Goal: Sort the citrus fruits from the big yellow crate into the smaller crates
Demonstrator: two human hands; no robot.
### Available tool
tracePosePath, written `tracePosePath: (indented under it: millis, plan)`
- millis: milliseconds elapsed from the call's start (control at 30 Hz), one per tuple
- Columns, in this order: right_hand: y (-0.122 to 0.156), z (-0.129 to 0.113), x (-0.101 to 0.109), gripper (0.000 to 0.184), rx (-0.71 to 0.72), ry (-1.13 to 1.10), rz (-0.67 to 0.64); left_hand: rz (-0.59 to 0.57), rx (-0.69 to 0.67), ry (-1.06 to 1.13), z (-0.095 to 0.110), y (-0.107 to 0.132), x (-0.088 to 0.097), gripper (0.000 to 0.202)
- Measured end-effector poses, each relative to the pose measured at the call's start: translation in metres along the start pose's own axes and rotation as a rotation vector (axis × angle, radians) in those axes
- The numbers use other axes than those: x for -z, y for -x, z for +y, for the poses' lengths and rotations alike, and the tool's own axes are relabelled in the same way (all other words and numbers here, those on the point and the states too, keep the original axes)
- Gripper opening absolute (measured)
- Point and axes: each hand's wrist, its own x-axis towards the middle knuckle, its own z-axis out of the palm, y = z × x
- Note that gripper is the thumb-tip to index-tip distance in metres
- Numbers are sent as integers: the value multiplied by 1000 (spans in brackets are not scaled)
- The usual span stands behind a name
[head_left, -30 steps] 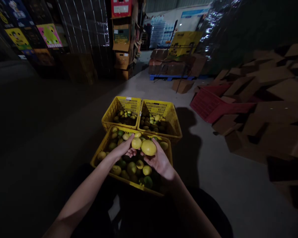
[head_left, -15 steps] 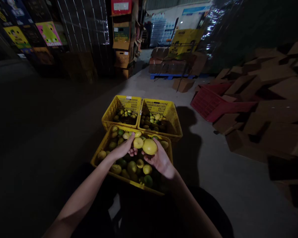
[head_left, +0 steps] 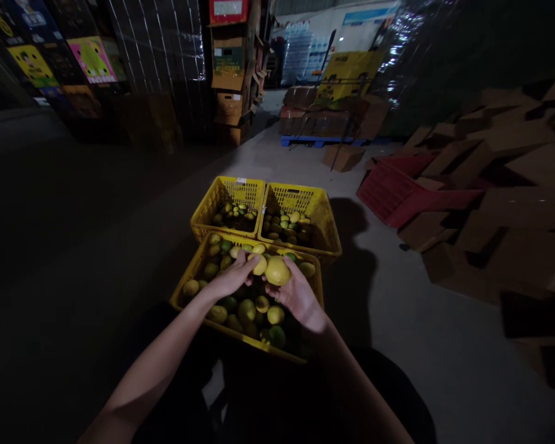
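Observation:
Over the near yellow crate (head_left: 192,266), my left hand (head_left: 234,277) is closed on a yellow lemon (head_left: 259,265), its thumb lying across the fruit. Close beside it, my right hand (head_left: 298,295) grips a larger yellow lemon (head_left: 277,271) from the right. The two held fruits are almost side by side. Below them the crate holds many lemons, yellow ones such as a lemon (head_left: 275,316) and green ones such as a green lemon (head_left: 277,337). The undersides of both held lemons are hidden by my fingers.
Behind stand two more yellow crates, the left crate (head_left: 204,206) and the right crate (head_left: 326,225), each with lemons inside. To the right lie a tipped red crate (head_left: 388,191) and a heap of cardboard (head_left: 513,228). Stacked boxes (head_left: 229,80) and a blue pallet (head_left: 319,141) are farther back.
Both lemons have turned in my hands. My left thumb has shifted to the right over its lemon and now covers more of it. The crates stay in place.

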Motion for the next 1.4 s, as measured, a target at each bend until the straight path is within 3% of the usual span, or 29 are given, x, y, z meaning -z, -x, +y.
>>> tracePosePath:
  millis: [133,367,500,633,900,1067,1233,1400]
  plan:
    - [0,0,0,20,277,46,26,30,-182,64,5,-1,1,47]
    - [2,-5,6,45,814,494,211,68,-496,-160,11,2,6,36]
    - [5,-7,8,49,901,630,241,120,-619,-235,10,3,2,32]
    - [5,-8,7,48,971,673,288,170,-648,-160,11,2,-1,37]
    - [1,-5,9,54,937,546,270,120,-552,93,15,3,-3,37]
    - [0,-7,10,41,760,331,153,72,-486,283,22,6,1,37]
    - [6,-9,6,43,598,178,69,87,-314,490,27,7,5,37]
    - [1,-8,8,27,519,71,-64,182,-177,695,20,0,2,34]
